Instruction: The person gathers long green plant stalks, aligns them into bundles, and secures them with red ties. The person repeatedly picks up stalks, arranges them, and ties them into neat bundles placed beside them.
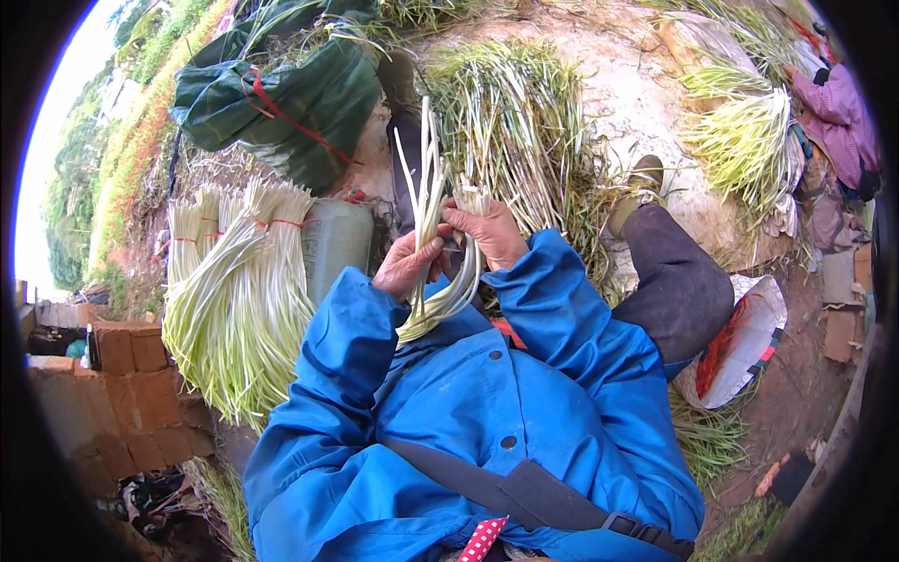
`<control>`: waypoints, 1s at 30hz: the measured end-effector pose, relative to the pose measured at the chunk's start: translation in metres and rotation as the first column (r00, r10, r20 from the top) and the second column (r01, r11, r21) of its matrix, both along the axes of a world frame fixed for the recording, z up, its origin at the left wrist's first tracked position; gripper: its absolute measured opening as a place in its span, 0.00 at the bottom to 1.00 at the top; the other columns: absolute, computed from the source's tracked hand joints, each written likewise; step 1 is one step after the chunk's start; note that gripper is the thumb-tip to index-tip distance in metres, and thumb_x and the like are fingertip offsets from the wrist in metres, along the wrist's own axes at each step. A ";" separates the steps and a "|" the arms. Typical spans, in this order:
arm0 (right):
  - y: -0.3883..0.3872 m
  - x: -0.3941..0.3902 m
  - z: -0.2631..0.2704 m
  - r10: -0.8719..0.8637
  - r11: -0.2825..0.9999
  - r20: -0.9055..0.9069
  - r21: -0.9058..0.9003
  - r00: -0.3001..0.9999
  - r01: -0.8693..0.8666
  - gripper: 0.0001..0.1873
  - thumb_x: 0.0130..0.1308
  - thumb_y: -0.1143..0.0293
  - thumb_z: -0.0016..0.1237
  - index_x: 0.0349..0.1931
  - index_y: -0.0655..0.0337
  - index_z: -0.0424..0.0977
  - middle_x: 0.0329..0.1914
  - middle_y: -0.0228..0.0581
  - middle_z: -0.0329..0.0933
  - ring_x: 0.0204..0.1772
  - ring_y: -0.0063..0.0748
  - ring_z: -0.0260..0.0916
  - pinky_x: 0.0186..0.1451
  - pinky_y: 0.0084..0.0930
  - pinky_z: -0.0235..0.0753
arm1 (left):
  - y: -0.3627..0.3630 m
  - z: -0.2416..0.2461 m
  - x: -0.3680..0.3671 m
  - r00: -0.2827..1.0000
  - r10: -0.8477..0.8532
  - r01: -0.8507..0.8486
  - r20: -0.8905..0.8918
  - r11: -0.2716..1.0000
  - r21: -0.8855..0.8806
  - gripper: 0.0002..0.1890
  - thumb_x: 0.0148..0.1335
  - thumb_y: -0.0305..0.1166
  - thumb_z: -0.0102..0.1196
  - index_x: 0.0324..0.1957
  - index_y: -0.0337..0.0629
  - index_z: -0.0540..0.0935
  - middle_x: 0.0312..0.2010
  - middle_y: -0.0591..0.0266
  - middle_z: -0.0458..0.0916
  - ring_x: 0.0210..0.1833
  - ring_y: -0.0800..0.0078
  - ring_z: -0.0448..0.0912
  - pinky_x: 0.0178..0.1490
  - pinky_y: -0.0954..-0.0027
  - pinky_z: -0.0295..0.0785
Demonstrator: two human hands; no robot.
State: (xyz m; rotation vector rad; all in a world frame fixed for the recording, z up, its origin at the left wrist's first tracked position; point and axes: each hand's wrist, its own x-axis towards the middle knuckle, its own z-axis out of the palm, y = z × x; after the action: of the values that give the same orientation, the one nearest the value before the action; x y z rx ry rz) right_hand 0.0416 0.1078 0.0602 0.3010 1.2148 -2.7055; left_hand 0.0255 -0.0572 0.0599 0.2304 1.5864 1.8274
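Observation:
My left hand [411, 263] grips a few pale, long stalks [427, 190] of a blanched chive-like vegetable, their white ends pointing up and away from me. Beside it, my right hand [497, 228] is closed around a small bunch [472, 200] whose white ends stick out past the fingers. The bunch's yellow-green leaves [435, 312] curve down over my lap. Both hands are close together in front of the blue jacket [456, 407]. Just beyond them lies a large heap of untrimmed stalks [506, 126] with dry, straw-like leaves.
Bundles bound with red ties [242, 281] lean on a pale plastic container [340, 239] at the left. Behind is a green sack [281, 98]. A white bag [744, 344] holding red strands sits right of my knee. Another person [839, 119] handles yellow-green stalks [744, 140]. Bricks [133, 393] stand left.

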 end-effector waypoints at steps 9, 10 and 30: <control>-0.009 0.000 0.001 -0.011 0.999 -0.087 -0.040 0.996 0.008 0.06 0.54 0.76 0.52 0.33 0.64 0.73 0.27 0.33 0.74 0.28 0.21 0.70 0.29 0.17 0.71 | -0.003 0.007 0.006 0.998 0.047 -0.047 -0.052 0.999 0.010 0.21 0.58 0.38 0.51 0.51 0.41 0.67 0.26 0.63 0.75 0.21 0.82 0.70 0.24 0.82 0.64; -0.013 -0.001 -0.002 -0.039 0.998 -0.104 -0.052 0.994 0.033 0.06 0.54 0.76 0.52 0.33 0.64 0.73 0.27 0.33 0.74 0.28 0.21 0.70 0.29 0.17 0.71 | -0.004 0.006 0.008 0.993 0.082 -0.081 -0.083 0.997 0.012 0.19 0.58 0.36 0.52 0.49 0.40 0.68 0.25 0.64 0.75 0.21 0.83 0.70 0.23 0.82 0.64; 0.008 -0.012 -0.003 -0.020 0.937 0.042 -0.347 0.999 0.033 0.11 0.56 0.66 0.51 0.39 0.56 0.69 0.12 0.22 0.56 0.15 0.16 0.56 0.23 0.21 0.65 | -0.043 0.050 -0.009 0.952 0.292 -0.292 -0.090 0.956 0.012 0.13 0.63 0.36 0.42 0.46 0.41 0.67 0.21 0.60 0.74 0.12 0.87 0.58 0.15 0.85 0.52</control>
State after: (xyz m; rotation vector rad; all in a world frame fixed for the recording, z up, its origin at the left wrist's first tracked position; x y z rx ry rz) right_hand 0.0298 0.1156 0.0574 0.3194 0.7045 -2.8536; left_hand 0.0164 -0.1002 0.1097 0.0814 1.7607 2.0650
